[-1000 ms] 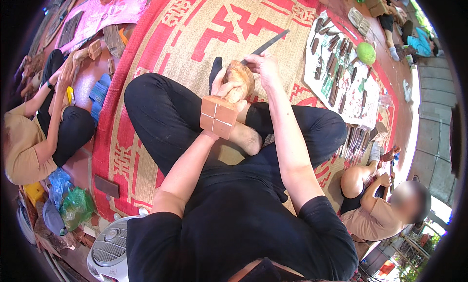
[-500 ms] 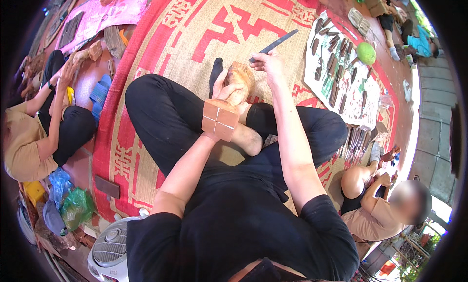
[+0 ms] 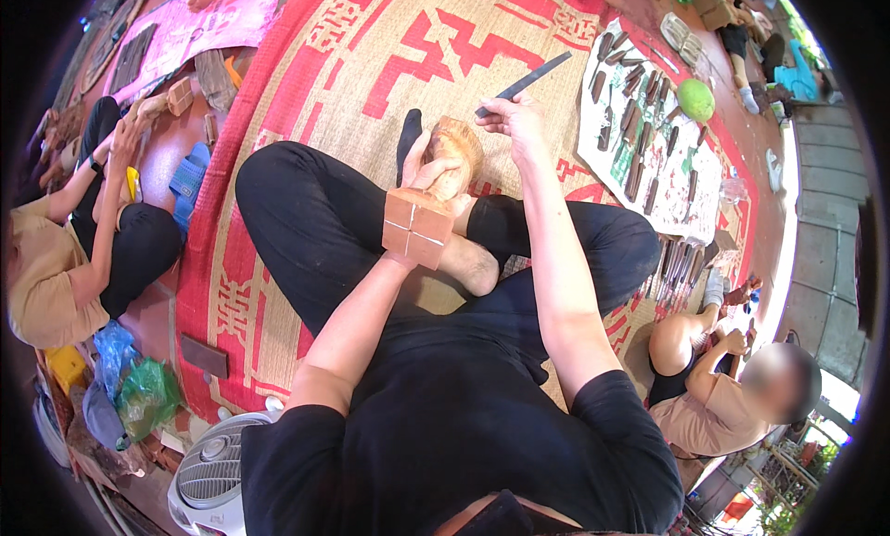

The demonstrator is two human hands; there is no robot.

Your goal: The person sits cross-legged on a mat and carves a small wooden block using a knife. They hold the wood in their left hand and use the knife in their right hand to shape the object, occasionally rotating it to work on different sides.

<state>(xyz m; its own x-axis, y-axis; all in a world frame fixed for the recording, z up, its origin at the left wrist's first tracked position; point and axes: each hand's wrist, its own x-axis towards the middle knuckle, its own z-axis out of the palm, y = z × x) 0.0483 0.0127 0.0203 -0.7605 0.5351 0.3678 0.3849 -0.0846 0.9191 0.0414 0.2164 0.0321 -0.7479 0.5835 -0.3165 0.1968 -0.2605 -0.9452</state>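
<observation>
My left hand [image 3: 429, 172] is wrapped round a carved wooden piece [image 3: 417, 228], held over my crossed legs. Its square end, marked with a pale cross, faces me; the rounded, lighter carved end points away. To the right of it, my right hand [image 3: 517, 126] pinches one end of a long, flat, dark file [image 3: 541, 75]. The file slants up and away to the right, apart from the wood.
I sit on a red and straw-coloured woven mat [image 3: 306, 91]. Several dark-handled tools lie on a white cloth [image 3: 603, 156] at right, beside a green round fruit [image 3: 695, 100]. A fan [image 3: 218, 466] stands at lower left. People sit on both sides.
Hardly anything differs. My right hand and the file have shifted very slightly; the wooden piece stays in my left hand at almost the same spot.
</observation>
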